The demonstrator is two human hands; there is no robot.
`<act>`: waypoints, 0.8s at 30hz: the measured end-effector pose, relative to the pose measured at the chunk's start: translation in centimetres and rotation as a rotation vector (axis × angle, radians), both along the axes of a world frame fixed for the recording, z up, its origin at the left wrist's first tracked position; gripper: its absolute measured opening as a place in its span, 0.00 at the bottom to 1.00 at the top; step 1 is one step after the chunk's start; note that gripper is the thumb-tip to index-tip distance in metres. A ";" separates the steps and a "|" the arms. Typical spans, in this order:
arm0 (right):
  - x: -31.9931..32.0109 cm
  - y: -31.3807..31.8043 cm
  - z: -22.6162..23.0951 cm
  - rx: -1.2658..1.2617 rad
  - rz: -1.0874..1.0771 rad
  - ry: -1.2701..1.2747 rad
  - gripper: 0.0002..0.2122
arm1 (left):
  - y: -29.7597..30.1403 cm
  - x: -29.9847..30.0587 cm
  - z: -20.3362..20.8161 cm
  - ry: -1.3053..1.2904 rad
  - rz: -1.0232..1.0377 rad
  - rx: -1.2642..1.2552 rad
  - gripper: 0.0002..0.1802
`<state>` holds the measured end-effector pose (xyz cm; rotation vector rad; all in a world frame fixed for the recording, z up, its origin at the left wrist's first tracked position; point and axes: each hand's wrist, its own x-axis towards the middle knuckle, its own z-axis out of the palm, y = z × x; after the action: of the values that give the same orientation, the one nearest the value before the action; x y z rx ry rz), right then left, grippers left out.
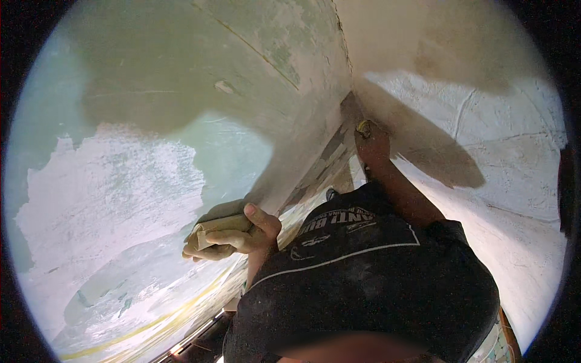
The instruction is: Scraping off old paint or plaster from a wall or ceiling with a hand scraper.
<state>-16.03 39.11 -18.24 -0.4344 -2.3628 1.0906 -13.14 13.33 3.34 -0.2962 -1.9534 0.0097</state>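
Observation:
My right hand (373, 144) is raised at the inner corner between two walls, its fingers closed round the yellowish handle of what looks like a putty knife (350, 107). The tool's dark flat blade points up into the corner, against or very near the wall. Lower and to the left, my left hand (257, 233) is closed on a folded tan piece (216, 228) that resembles sandpaper or card. Pale dust coats its fingers, and the thumb sticks up. This hand is close to the left wall.
The left wall (236, 145) is greenish with a rough white patch (115, 187). The right wall (514, 139) is whitish and uneven. A crack (342, 36) runs up the corner. A dark strip (566, 187) stands at the far right edge.

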 end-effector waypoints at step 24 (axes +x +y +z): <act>-0.4 0.3 3.2 -0.045 0.004 -0.175 0.14 | -0.6 -0.5 -0.5 -0.004 -0.077 0.003 0.45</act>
<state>-16.43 39.42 -15.02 -0.5621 -2.4950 1.1513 -13.62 12.76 2.86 -0.3699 -1.9446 -0.0442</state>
